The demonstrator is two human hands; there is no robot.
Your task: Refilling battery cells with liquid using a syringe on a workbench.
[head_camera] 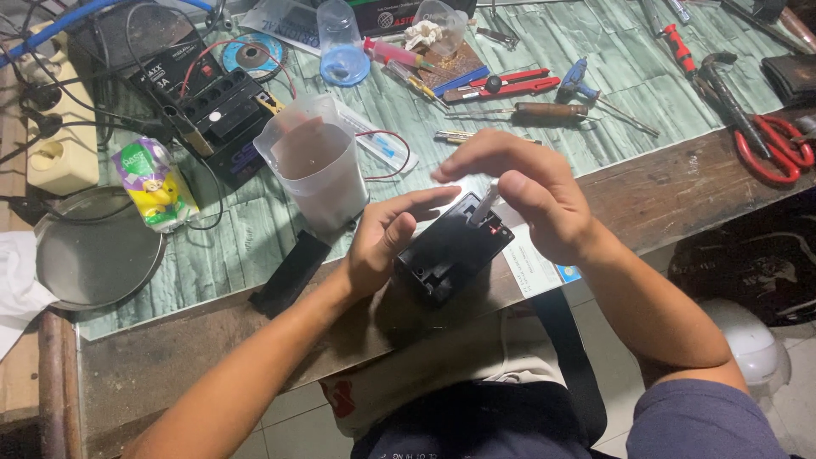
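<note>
Cluttered green-covered workbench [255,246]. Your left hand [382,242] lies half-open against small black battery [450,251], steadying it; right hand [531,195] pinches white syringe [486,204] upright over top, near plastic jug [316,166].

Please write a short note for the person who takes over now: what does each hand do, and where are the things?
Left hand: open, resting against the black box at the table edge.
Right hand: holds a thin white tube upright, its tip at the top of the box.
The plastic jug stands just behind the left hand.
Done: the tube is at the box top.
Left: whether anything went in cannot be seen.
</note>
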